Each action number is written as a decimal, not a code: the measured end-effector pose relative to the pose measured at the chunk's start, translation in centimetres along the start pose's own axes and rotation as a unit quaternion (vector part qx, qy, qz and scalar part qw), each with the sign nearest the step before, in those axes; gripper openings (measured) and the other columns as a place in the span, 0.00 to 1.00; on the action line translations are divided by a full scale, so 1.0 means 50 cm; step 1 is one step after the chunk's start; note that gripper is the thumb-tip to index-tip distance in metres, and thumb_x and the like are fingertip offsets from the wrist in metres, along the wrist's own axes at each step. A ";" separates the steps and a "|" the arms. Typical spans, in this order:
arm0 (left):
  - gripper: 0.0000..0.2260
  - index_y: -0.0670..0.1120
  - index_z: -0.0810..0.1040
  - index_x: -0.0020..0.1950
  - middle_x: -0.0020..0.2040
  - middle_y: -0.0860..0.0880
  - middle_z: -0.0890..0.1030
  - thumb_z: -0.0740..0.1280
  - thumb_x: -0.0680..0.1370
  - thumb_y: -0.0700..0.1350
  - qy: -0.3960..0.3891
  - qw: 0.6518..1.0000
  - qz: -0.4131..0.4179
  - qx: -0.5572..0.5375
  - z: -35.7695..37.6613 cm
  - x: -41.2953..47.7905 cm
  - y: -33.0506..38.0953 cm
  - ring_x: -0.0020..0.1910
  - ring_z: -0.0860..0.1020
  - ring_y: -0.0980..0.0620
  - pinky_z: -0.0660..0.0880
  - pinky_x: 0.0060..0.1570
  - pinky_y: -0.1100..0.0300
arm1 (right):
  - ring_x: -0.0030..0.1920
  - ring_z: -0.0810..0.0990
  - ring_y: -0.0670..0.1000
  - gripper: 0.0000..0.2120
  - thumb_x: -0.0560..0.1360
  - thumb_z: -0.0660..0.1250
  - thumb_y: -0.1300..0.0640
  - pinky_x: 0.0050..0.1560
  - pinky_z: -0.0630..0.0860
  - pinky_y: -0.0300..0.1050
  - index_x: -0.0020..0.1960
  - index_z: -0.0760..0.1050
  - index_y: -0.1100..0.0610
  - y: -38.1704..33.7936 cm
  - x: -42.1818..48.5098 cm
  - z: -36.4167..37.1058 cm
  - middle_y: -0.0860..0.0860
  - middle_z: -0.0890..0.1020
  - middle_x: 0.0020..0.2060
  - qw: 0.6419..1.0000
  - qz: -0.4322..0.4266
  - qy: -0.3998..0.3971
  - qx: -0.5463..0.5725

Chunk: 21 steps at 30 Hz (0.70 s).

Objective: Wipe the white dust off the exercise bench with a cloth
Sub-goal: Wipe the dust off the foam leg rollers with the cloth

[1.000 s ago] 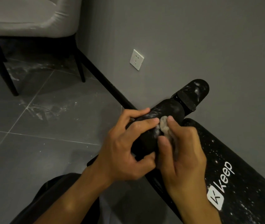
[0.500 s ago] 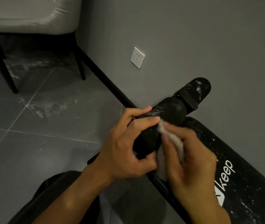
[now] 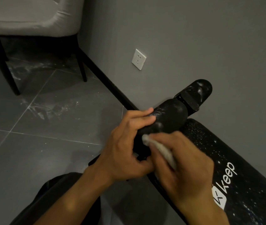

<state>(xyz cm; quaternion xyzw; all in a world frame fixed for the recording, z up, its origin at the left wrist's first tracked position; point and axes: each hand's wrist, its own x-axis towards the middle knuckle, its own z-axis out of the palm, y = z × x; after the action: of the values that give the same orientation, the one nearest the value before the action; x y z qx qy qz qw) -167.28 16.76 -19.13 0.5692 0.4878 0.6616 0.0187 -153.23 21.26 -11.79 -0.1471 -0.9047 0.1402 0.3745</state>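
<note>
Head view looks down on the black exercise bench (image 3: 226, 151), which runs from the lower right corner up toward the middle of the frame, close along the grey wall (image 3: 194, 38). Its pad carries a white "keep" logo and a scatter of white specks. At its upper end a black foam roller (image 3: 171, 116) lies crosswise, streaked with pale dust near its left tip, and a second roller (image 3: 198, 91) shows just beyond it, higher and to the right.

A small white cloth (image 3: 159, 148) sits at the centre of the frame, pressed against the near side of the foam roller. The right hand (image 3: 182, 164) has it bunched between curled fingers and thumb; this hand is blurred. The left hand (image 3: 125, 150), just left of it, wraps the roller's left end, fingers curled over the top and thumb underneath.

Both forearms enter from the bottom edge, above a dark trouser leg (image 3: 56, 200) at lower left. Grey floor tiles (image 3: 47, 143) with whitish smears fill the left side. A black skirting strip (image 3: 106, 78) follows the foot of the wall, a white socket (image 3: 138, 59) is set in the wall above it, and a grey upholstered chair (image 3: 28, 15) on black legs stands in the upper left corner.
</note>
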 end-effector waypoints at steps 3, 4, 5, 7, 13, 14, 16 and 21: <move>0.30 0.43 0.69 0.69 0.68 0.37 0.72 0.74 0.69 0.46 0.001 1.000 0.003 0.015 0.002 0.002 0.004 0.68 0.76 0.46 0.77 0.62 0.56 | 0.47 0.78 0.35 0.07 0.77 0.69 0.59 0.50 0.70 0.23 0.54 0.81 0.59 0.022 0.033 -0.003 0.46 0.81 0.46 0.996 0.068 0.059 -0.025; 0.30 0.44 0.69 0.69 0.68 0.37 0.72 0.73 0.69 0.45 0.002 1.000 0.004 0.020 0.002 0.002 0.006 0.67 0.76 0.47 0.77 0.60 0.57 | 0.48 0.78 0.33 0.07 0.78 0.68 0.58 0.50 0.70 0.23 0.54 0.81 0.59 0.027 0.040 -0.003 0.45 0.81 0.46 0.994 0.087 0.066 -0.031; 0.30 0.44 0.69 0.69 0.68 0.37 0.72 0.73 0.68 0.45 0.001 1.000 0.003 0.023 0.002 0.003 0.007 0.67 0.76 0.47 0.77 0.60 0.58 | 0.49 0.78 0.33 0.07 0.78 0.68 0.58 0.50 0.70 0.23 0.55 0.81 0.59 0.030 0.042 -0.004 0.45 0.81 0.47 0.992 0.096 0.068 -0.035; 0.29 0.44 0.69 0.68 0.68 0.37 0.73 0.73 0.69 0.45 0.001 1.000 0.002 0.021 0.001 0.002 0.009 0.67 0.76 0.47 0.77 0.61 0.58 | 0.49 0.79 0.35 0.08 0.78 0.69 0.60 0.50 0.72 0.24 0.55 0.81 0.60 0.024 0.028 -0.004 0.46 0.82 0.47 0.993 0.094 0.065 -0.020; 0.29 0.43 0.70 0.68 0.69 0.37 0.72 0.76 0.70 0.43 -0.006 0.999 0.011 0.031 -0.003 -0.001 0.008 0.69 0.75 0.47 0.77 0.63 0.53 | 0.46 0.81 0.39 0.06 0.77 0.70 0.60 0.47 0.74 0.27 0.51 0.80 0.63 0.008 -0.018 -0.002 0.50 0.82 0.44 0.999 0.032 0.014 0.041; 0.29 0.44 0.71 0.68 0.69 0.37 0.72 0.76 0.69 0.42 -0.009 0.999 0.011 0.037 -0.005 0.000 0.010 0.68 0.76 0.47 0.78 0.61 0.53 | 0.45 0.80 0.38 0.05 0.78 0.70 0.59 0.46 0.72 0.26 0.50 0.80 0.61 0.012 -0.010 -0.001 0.48 0.81 0.43 0.998 0.044 0.031 0.030; 0.29 0.45 0.71 0.67 0.69 0.38 0.72 0.75 0.68 0.42 -0.018 0.998 0.016 0.050 -0.009 0.001 0.015 0.66 0.76 0.47 0.81 0.54 0.54 | 0.45 0.80 0.37 0.03 0.79 0.68 0.56 0.44 0.72 0.24 0.52 0.78 0.54 0.020 0.014 -0.005 0.43 0.81 0.44 0.992 0.102 0.075 0.023; 0.28 0.47 0.73 0.67 0.71 0.40 0.72 0.73 0.67 0.41 -0.044 0.995 0.016 0.083 -0.018 0.004 0.025 0.65 0.77 0.45 0.81 0.53 0.51 | 0.46 0.81 0.39 0.06 0.79 0.68 0.59 0.46 0.73 0.27 0.54 0.81 0.60 0.014 -0.005 -0.004 0.47 0.82 0.47 0.993 0.095 0.059 0.048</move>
<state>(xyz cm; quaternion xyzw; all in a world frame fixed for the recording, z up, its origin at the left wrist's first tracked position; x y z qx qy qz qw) -167.38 15.68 -18.05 0.6050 0.5302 0.5937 -0.0178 -152.81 21.81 -12.09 -0.2222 -0.8550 0.2098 0.4190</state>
